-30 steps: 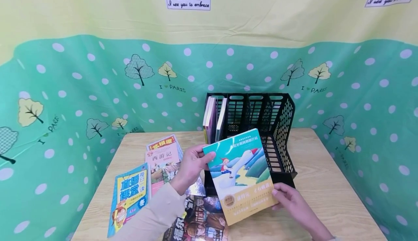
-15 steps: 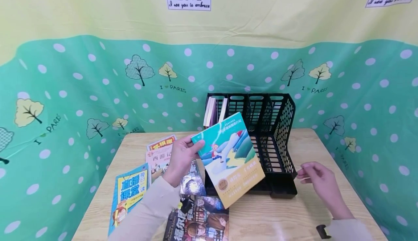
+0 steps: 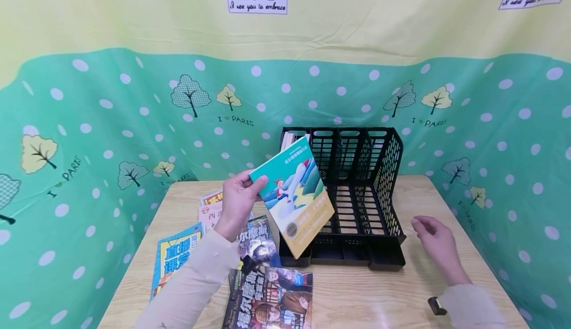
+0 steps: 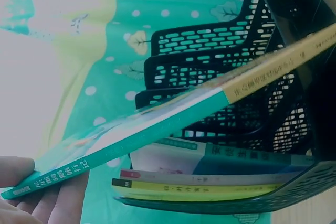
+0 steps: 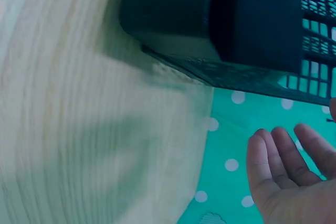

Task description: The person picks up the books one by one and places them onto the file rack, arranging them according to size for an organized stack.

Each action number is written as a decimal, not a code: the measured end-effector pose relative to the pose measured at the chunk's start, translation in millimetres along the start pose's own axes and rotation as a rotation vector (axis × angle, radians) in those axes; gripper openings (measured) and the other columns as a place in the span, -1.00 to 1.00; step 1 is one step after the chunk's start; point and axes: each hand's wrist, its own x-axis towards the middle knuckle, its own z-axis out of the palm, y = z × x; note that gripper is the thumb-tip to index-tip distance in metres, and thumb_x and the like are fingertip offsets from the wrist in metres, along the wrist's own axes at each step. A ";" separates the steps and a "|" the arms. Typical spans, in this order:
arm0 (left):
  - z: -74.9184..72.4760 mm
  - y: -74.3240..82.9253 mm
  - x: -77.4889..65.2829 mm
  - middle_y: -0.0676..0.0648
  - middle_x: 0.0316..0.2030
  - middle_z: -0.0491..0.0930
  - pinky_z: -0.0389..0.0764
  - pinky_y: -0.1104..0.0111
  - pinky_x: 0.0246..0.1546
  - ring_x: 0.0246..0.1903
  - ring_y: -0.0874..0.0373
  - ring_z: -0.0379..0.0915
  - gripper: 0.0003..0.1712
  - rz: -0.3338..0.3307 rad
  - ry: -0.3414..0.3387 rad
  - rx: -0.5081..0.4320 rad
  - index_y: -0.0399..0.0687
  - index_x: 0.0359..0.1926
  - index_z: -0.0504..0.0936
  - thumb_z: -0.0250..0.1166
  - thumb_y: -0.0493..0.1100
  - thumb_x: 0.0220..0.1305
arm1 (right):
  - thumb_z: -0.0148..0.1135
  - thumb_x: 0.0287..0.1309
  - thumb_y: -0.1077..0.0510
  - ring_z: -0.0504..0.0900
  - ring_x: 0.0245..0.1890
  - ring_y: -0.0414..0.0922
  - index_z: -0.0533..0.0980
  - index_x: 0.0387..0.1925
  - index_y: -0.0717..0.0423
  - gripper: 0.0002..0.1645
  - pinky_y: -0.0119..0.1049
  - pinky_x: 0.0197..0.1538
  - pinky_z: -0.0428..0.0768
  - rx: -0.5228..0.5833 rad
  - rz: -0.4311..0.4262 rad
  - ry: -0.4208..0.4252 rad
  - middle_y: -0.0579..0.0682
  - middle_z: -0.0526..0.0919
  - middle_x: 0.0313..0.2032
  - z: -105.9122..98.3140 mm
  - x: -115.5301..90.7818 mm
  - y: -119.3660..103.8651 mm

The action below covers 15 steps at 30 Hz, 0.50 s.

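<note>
My left hand (image 3: 238, 197) pinches a teal and gold picture book (image 3: 296, 195) by its upper left corner, thumb on the cover, fingers behind. The book is tilted in front of the left side of a black magazine file rack (image 3: 357, 249). In the left wrist view the book's spine (image 4: 157, 129) slants above several books (image 4: 210, 166) that stand in the end compartment. My right hand (image 3: 437, 245) is off to the right of the rack, holding nothing. Its fingers (image 5: 281, 156) are loosely bent near the rack's side in the right wrist view.
Left of the rack lie a blue and yellow book (image 3: 176, 257), a pink book (image 3: 211, 215) and dark comic-style books (image 3: 274, 299). A polka-dot curtain (image 3: 134, 96) hangs behind and on both sides of the wooden table (image 3: 357, 299).
My right hand has let go of the book's lower right corner and moved right. My left hand has carried the book up and left, toward the rack's left compartment.
</note>
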 end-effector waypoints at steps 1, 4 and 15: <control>-0.3 0.7 0.0 -0.20 -0.25 0.70 0.69 0.19 -0.29 -0.33 -0.02 0.68 -0.75 0.006 0.005 0.003 -0.20 -0.09 0.67 0.33 -0.23 0.22 | -0.03 0.38 -0.15 0.45 -0.34 -0.53 0.43 0.12 0.33 -0.38 -0.60 -0.30 0.52 -0.001 -0.001 -0.003 0.29 0.58 -0.06 2.4 0.5 0.4; -1.2 3.1 -0.5 -0.19 -0.25 0.71 0.69 0.21 -0.30 -0.32 -0.02 0.69 -0.76 0.027 0.026 0.024 -0.18 -0.09 0.68 0.34 -0.21 0.21 | -0.06 0.40 -0.14 0.57 -0.26 -0.31 0.40 0.13 0.35 -0.37 -0.54 -0.26 0.56 0.004 -0.003 -0.019 0.30 0.57 -0.06 9.4 1.9 1.2; 2.2 18.2 -0.9 -0.14 -0.37 0.72 0.49 0.48 -0.70 -0.61 0.11 0.54 -0.81 0.285 0.153 0.225 -0.10 -0.17 0.73 0.35 -0.15 0.22 | -0.22 0.37 -0.31 0.49 0.07 0.24 0.30 0.25 0.38 -0.14 0.07 0.08 0.50 -0.005 0.092 -0.128 0.42 0.42 0.14 23.9 1.7 1.7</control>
